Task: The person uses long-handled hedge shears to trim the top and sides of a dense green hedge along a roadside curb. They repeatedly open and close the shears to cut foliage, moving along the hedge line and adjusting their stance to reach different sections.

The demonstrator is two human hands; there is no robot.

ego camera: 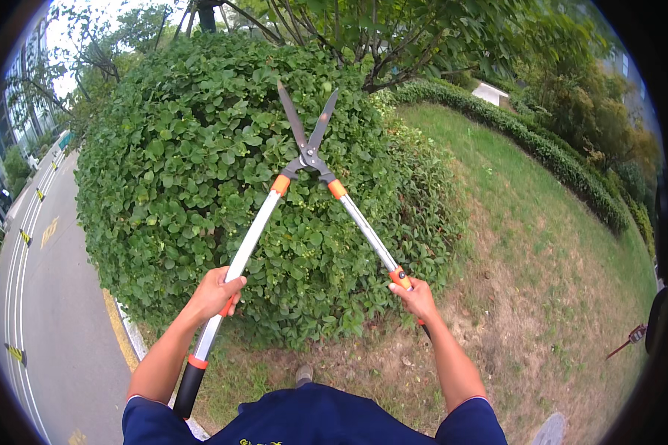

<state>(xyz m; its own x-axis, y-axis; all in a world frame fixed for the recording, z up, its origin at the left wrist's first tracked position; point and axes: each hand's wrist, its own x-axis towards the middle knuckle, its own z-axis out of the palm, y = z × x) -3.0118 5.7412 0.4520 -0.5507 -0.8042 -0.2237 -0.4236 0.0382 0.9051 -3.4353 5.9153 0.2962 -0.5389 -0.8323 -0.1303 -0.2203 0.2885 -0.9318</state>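
Observation:
A pair of long-handled hedge shears (pixel 310 151) is held out over a large rounded green shrub (pixel 189 183). Its two metal blades are spread in a V in front of the upper leaves. My left hand (pixel 216 293) is closed around the silver left handle, well above its black end grip. Near the lower end of the other handle, my right hand (pixel 416 299) grips just below an orange collar with a black knob. The handles spread apart towards me.
A paved road (pixel 67 267) with white lines runs along the left, behind a yellow-edged kerb (pixel 119 328). Patchy grass (pixel 512 261) lies to the right, bordered by a low hedge (pixel 556 161). Tree branches (pixel 387 61) hang over the shrub's back. A red tool (pixel 636 335) shows at the far right.

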